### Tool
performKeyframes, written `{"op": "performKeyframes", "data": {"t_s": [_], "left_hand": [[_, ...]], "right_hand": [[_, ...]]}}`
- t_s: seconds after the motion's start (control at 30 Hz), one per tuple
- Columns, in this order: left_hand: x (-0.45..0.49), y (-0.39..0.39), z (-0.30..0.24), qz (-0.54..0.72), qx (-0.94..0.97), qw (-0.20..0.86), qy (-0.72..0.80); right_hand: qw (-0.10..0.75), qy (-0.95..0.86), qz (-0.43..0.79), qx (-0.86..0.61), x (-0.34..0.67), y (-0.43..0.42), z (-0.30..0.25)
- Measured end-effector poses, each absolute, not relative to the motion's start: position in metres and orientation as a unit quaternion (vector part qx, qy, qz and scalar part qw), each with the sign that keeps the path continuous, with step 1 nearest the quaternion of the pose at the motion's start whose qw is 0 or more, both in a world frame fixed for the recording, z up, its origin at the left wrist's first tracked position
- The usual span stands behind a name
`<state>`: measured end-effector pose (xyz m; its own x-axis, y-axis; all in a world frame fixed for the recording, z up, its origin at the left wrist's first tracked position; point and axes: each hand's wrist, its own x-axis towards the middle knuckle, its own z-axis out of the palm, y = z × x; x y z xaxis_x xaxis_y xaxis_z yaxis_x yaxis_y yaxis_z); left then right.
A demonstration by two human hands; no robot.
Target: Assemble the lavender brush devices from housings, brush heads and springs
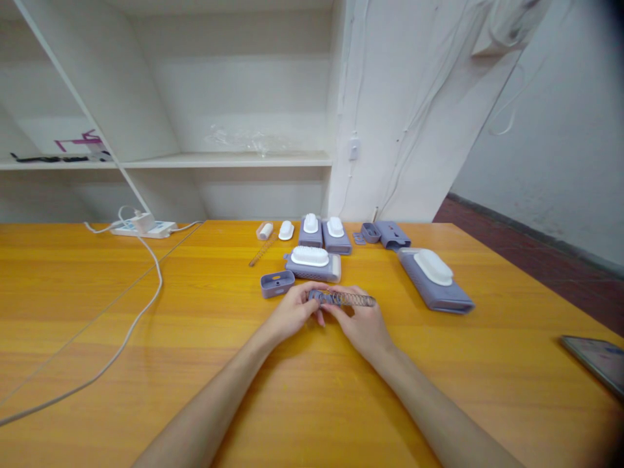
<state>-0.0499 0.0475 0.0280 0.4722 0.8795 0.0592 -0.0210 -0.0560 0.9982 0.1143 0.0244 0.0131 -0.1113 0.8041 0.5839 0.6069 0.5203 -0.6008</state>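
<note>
My left hand and my right hand meet over the middle of the orange table. Together they pinch a small purple plastic part with a metal coil spring sticking out to the right. The left fingers close on the purple end; the right fingers close around the spring. Just beyond the hands lie a small purple cap and a purple case with a white brush top.
More purple and white parts sit behind: two small cases, white caps, a loose spring, a purple holder, a long purple case. A power strip with white cable lies left. A phone lies right.
</note>
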Motion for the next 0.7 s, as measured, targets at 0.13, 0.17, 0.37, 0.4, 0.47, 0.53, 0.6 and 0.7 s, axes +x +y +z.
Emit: {"op": "performKeyframes", "data": {"t_s": [0.13,0.17,0.37,0.4,0.47,0.53,0.6,0.7], "left_hand": [[-0.051,0.049,0.028,0.373,0.615,0.597,0.355],[-0.052,0.049,0.028,0.369,0.615,0.600,0.355],[-0.057,0.050,0.030,0.355,0.616,0.618,0.336],[-0.058,0.050,0.030,0.351,0.617,0.620,0.334],[-0.058,0.049,0.033,0.344,0.618,0.624,0.332],[-0.058,0.048,0.035,0.338,0.620,0.626,0.330],[-0.058,0.047,0.038,0.337,0.620,0.628,0.328],[-0.057,0.046,0.041,0.339,0.619,0.631,0.322]], "right_hand": [[0.456,-0.752,0.095,-0.466,0.116,0.024,0.017],[0.452,-0.756,0.094,-0.463,0.117,0.023,0.018],[0.437,-0.760,0.124,-0.465,0.119,0.021,0.020],[0.438,-0.757,0.129,-0.467,0.119,0.021,0.020],[0.439,-0.751,0.140,-0.473,0.119,0.021,0.019],[0.437,-0.749,0.151,-0.475,0.119,0.022,0.018],[0.434,-0.749,0.155,-0.477,0.119,0.022,0.017],[0.430,-0.754,0.150,-0.474,0.118,0.021,0.017]]}}
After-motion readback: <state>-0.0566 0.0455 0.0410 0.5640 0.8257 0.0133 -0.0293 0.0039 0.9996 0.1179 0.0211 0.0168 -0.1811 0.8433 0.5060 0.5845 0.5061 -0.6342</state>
